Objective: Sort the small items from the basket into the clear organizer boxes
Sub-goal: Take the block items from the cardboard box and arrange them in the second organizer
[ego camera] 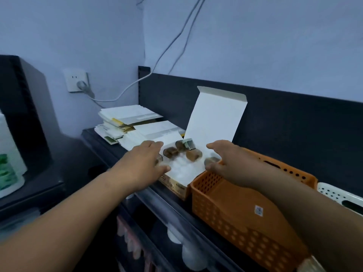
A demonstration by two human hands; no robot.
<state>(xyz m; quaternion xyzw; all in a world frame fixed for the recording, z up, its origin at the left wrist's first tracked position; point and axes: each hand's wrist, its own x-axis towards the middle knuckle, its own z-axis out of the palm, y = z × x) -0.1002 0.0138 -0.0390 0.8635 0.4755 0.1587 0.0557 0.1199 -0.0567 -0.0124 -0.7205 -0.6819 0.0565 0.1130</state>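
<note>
Beside basket (208, 211), left hand (145, 163) perhaps touching box (215, 118)

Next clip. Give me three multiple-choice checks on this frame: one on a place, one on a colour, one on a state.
1. Where does the orange basket stand relative to the cardboard box?
A. left of it
B. right of it
C. on top of it

2. What colour is the inside of the box's lid?
A. white
B. red
C. black

3. How is the lid?
A. shut
B. raised, open
C. torn off, lying flat

Answers:
1 B: the basket sits at the box's right side.
2 A: the raised flap shows plain white.
3 B: it stands up at the back, and the brown items inside are exposed.
</note>
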